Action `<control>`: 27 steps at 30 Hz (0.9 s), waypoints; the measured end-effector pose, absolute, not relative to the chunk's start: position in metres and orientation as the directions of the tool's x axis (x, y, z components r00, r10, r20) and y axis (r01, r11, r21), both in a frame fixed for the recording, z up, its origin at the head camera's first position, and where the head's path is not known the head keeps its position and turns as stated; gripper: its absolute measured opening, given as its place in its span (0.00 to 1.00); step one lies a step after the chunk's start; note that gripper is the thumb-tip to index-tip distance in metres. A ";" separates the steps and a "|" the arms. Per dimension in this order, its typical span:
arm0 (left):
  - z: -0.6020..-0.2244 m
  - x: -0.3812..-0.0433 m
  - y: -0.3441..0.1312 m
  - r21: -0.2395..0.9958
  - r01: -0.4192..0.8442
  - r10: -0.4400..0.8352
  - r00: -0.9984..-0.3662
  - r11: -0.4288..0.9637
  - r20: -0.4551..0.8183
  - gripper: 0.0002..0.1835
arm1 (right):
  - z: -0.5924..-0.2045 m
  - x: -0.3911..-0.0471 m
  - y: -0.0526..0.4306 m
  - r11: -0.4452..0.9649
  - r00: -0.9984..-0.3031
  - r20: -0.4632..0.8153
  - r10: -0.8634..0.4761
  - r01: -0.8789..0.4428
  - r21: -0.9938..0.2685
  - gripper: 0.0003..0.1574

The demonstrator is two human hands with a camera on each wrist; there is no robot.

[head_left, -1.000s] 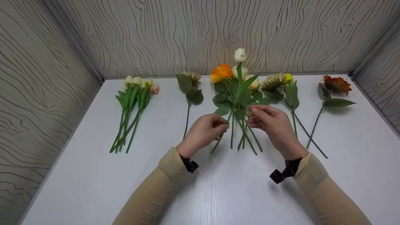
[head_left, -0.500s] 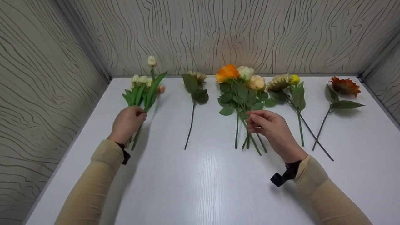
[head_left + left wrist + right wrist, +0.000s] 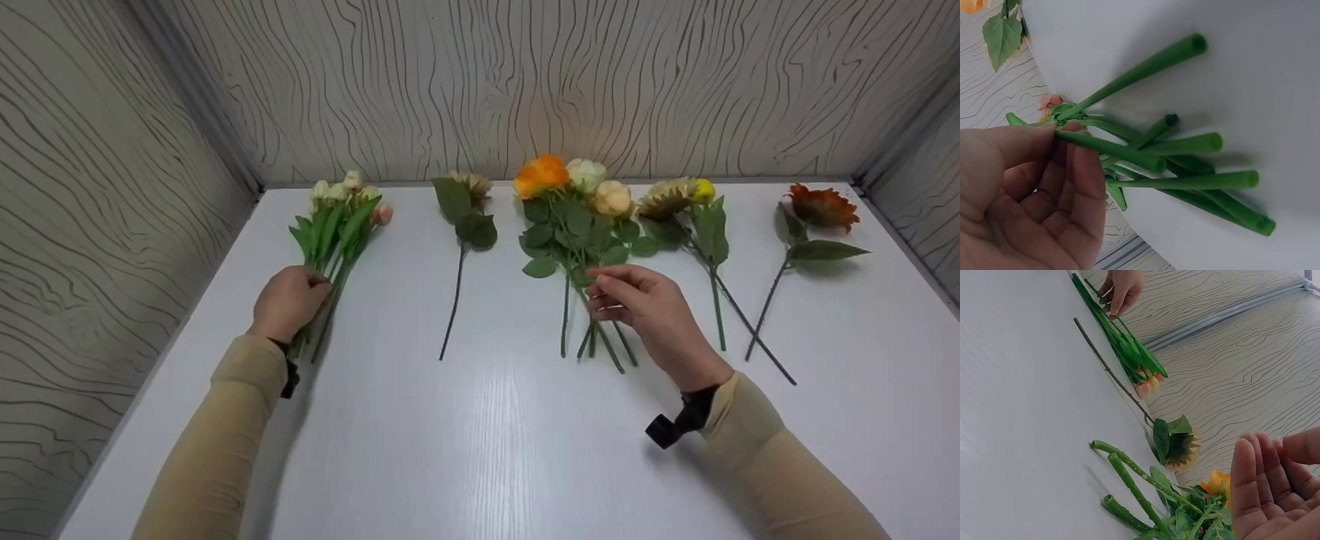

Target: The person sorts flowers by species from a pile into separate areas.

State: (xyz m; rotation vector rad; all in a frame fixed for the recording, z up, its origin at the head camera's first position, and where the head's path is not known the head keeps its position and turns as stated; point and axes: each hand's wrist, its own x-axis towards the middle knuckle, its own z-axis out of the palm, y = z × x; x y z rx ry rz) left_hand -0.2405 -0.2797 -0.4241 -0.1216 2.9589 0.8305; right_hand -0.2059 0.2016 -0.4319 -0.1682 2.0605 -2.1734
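At the left of the table lies a bunch of tulips [image 3: 327,232], pale and pink heads toward the back wall. My left hand [image 3: 291,304] is over their stems. In the left wrist view, its thumb and fingers pinch one green tulip stem [image 3: 1117,151], with several other stems [image 3: 1185,183] beneath and beside it. My right hand [image 3: 652,315] hovers by the stems of a rose bunch with an orange rose [image 3: 541,176], a white rose [image 3: 586,175] and a peach rose [image 3: 613,198]. Nothing shows between its loosely bent fingers [image 3: 1246,484] in the right wrist view.
A single cream sunflower [image 3: 477,186] lies between tulips and roses. Right of the roses, another cream sunflower [image 3: 664,201] crosses a yellow flower [image 3: 703,190]. A rust-coloured flower [image 3: 823,206] lies at the far right. A patterned wall [image 3: 480,90] borders the white table [image 3: 480,450].
My left hand has carried a white tulip from over the roses to the tulip bunch at the left and lowered it there. My right hand has stayed beside the rose stems.
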 end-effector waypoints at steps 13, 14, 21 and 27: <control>-0.425 -0.241 -0.276 0.486 -0.091 -0.063 -0.995 0.869 -0.073 0.21 | -0.435 -0.207 0.209 -0.042 -0.983 -0.016 -0.183 0.024 -0.999 0.26; -0.423 -0.241 -0.274 0.477 -0.082 -0.062 -0.996 0.875 -0.058 0.21 | -0.435 -0.208 0.212 -0.030 -0.984 -0.017 -0.180 0.023 -0.999 0.27; -0.410 -0.240 -0.233 0.429 0.074 0.031 -0.994 0.900 0.106 0.23 | -0.430 -0.218 0.256 0.186 -0.989 -0.076 -0.126 0.052 -0.981 0.34; -0.402 -0.222 -0.160 0.391 0.340 0.272 -0.937 0.855 0.220 0.24 | -0.421 -0.236 0.326 0.417 -0.981 -0.193 0.005 0.177 -0.892 0.42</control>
